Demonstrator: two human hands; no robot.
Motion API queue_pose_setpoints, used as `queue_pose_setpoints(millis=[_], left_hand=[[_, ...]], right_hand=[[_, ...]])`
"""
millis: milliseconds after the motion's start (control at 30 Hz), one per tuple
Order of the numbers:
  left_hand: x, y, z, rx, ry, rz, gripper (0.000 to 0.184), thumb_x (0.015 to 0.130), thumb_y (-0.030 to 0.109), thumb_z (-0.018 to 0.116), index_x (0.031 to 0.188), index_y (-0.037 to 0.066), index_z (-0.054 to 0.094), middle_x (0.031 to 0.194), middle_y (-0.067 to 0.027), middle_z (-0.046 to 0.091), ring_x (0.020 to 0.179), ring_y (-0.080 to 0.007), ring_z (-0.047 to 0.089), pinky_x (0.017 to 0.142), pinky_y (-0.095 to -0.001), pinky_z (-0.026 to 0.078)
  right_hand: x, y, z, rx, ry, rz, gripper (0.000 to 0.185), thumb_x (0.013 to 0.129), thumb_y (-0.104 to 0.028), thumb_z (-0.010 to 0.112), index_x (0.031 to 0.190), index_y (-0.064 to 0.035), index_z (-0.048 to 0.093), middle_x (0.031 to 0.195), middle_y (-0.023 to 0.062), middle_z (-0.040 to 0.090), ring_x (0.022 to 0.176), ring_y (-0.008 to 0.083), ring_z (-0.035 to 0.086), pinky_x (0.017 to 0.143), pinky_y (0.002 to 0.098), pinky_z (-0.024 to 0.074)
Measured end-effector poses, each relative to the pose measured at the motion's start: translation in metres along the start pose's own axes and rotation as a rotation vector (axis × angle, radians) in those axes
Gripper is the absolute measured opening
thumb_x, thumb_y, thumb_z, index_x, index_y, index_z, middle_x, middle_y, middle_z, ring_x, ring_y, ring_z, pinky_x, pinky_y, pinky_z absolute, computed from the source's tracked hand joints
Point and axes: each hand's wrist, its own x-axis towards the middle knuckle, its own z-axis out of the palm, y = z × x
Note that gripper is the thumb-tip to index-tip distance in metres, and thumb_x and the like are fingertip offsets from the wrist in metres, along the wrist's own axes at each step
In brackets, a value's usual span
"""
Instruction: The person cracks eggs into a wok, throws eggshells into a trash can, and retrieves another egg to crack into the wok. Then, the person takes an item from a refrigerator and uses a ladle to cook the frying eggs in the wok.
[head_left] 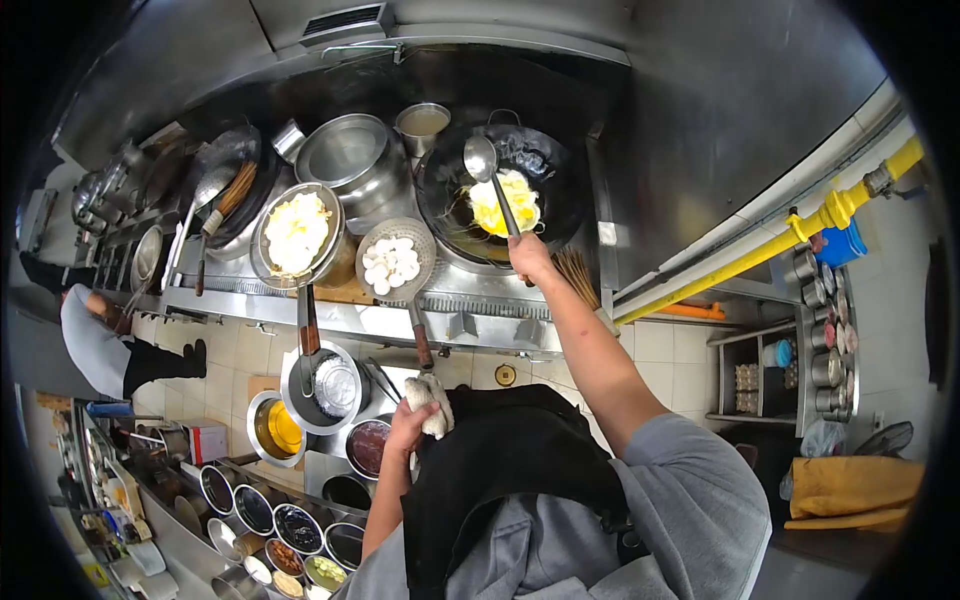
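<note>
My right hand [530, 260] is closed round the dark handle of a ladle [480, 158]. The ladle reaches across a large black wok [440, 205], and its metal bowl is over the far left part of the wok. Yellow and white egg [515, 208] lies in the wok beneath the ladle's handle. My left hand [404, 428] grips a folded, off-white cloth [430, 404] in front of the black apron. Left of the wok, a perforated skimmer [428, 262] carries white pieces [390, 266], and a strainer [265, 262] holds a pale, fluffy cooked mass [297, 232].
A big metal pot [345, 150] and a small pot [422, 122] stand behind the strainers. A bamboo brush [575, 272] leans right of the wok. Behind me, several sauce and ingredient containers [298, 527] line a counter. A co-worker [95, 340] stands at far left. A yellow pipe [760, 252] runs along the right.
</note>
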Motion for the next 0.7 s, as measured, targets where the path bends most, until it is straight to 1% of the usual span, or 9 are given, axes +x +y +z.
queue_pose_setpoints(millis=[67, 133, 167, 200, 300, 333, 433, 600, 700], left_hand=[[0.004, 0.008, -0.002, -0.032, -0.033, 0.024, 0.037, 0.083, 0.005, 0.072, 0.117, -0.002, 0.057, 0.099, -0.0069, 0.067, 0.085, -0.0166, 0.066, 0.076, -0.0317, 0.053], [0.008, 0.015, -0.006, -0.017, -0.048, 0.023, 0.038, 0.083, 0.003, 0.071, 0.118, -0.002, 0.056, 0.1, -0.0072, 0.067, 0.087, -0.0169, 0.066, 0.078, -0.0314, 0.053], [0.011, 0.017, -0.008, -0.012, -0.074, 0.007, 0.04, 0.083, 0.003, 0.071, 0.12, -0.003, 0.056, 0.101, -0.0074, 0.067, 0.088, -0.0172, 0.066, 0.08, -0.0316, 0.053], [0.014, 0.018, -0.011, -0.006, -0.102, -0.006, 0.043, 0.083, 0.003, 0.071, 0.122, -0.003, 0.055, 0.102, -0.0077, 0.067, 0.09, -0.0175, 0.066, 0.081, -0.0318, 0.053], [0.022, 0.018, -0.013, 0.002, -0.13, -0.007, 0.044, 0.083, 0.003, 0.071, 0.123, -0.003, 0.054, 0.105, -0.0082, 0.066, 0.094, -0.0184, 0.066, 0.084, -0.0329, 0.053], [0.023, 0.019, -0.012, 0.001, -0.135, -0.003, 0.044, 0.083, 0.003, 0.071, 0.123, -0.004, 0.054, 0.105, -0.0083, 0.066, 0.094, -0.0186, 0.065, 0.084, -0.0332, 0.052], [0.031, 0.017, -0.012, 0.011, -0.155, -0.005, 0.043, 0.083, 0.003, 0.071, 0.123, -0.004, 0.055, 0.106, -0.0084, 0.066, 0.094, -0.0186, 0.065, 0.084, -0.0331, 0.053], [0.033, 0.022, -0.004, 0.027, -0.171, -0.022, 0.042, 0.084, 0.004, 0.071, 0.122, -0.003, 0.054, 0.104, -0.008, 0.066, 0.09, -0.0178, 0.066, 0.082, -0.0324, 0.053], [0.029, 0.026, 0.011, 0.03, -0.15, -0.023, 0.041, 0.083, 0.004, 0.071, 0.121, -0.003, 0.055, 0.101, -0.0083, 0.066, 0.087, -0.0188, 0.067, 0.078, -0.0336, 0.055]], right_hand=[[0.003, 0.005, 0.008, -0.005, -0.001, -0.006, 0.036, 0.103, -0.03, 0.045, 0.096, 0.0042, 0.056, 0.063, 0.0138, 0.06, 0.041, 0.0229, 0.057, 0.039, 0.0389, 0.0455], [0.004, 0.007, 0.012, 0.098, -0.049, -0.006, 0.036, 0.103, -0.029, 0.046, 0.09, 0.0038, 0.054, 0.061, 0.0117, 0.057, 0.038, 0.0195, 0.052, 0.036, 0.037, 0.0425], [0.002, 0.006, 0.01, 0.246, -0.107, 0.035, 0.033, 0.104, -0.028, 0.047, 0.089, 0.0007, 0.052, 0.06, 0.0075, 0.053, 0.036, 0.0154, 0.046, 0.034, 0.0325, 0.0381], [-0.001, 0.005, 0.008, 0.245, -0.104, 0.038, 0.033, 0.104, -0.028, 0.047, 0.089, 0.0007, 0.052, 0.06, 0.0075, 0.053, 0.036, 0.0154, 0.046, 0.034, 0.0325, 0.0381], [-0.007, 0.004, -0.001, 0.804, -0.386, 0.243, 0.025, 0.104, -0.028, 0.047, 0.099, -0.0033, 0.051, 0.064, 0.0001, 0.047, 0.042, 0.0062, 0.038, 0.034, 0.0231, 0.0324], [-0.008, 0.005, -0.004, 0.806, -0.38, 0.244, 0.025, 0.104, -0.028, 0.047, 0.099, -0.0033, 0.051, 0.064, 0.0001, 0.047, 0.042, 0.0062, 0.038, 0.034, 0.0231, 0.0324], [-0.017, 0.009, -0.014, 1.127, -0.541, 0.37, 0.026, 0.105, -0.026, 0.045, 0.106, 0.0, 0.049, 0.066, -0.0009, 0.044, 0.043, 0.0037, 0.035, 0.033, 0.0201, 0.0296], [-0.053, 0.022, -0.037, 1.147, -0.6, 0.306, 0.026, 0.105, -0.029, 0.047, 0.106, -0.0022, 0.048, 0.066, -0.0012, 0.044, 0.044, 0.0051, 0.035, 0.035, 0.022, 0.0297], [-0.079, 0.03, -0.059, 0.937, -0.486, 0.214, 0.024, 0.104, -0.028, 0.05, 0.104, -0.0032, 0.049, 0.067, -0.001, 0.045, 0.044, 0.0054, 0.036, 0.036, 0.0227, 0.0317]])
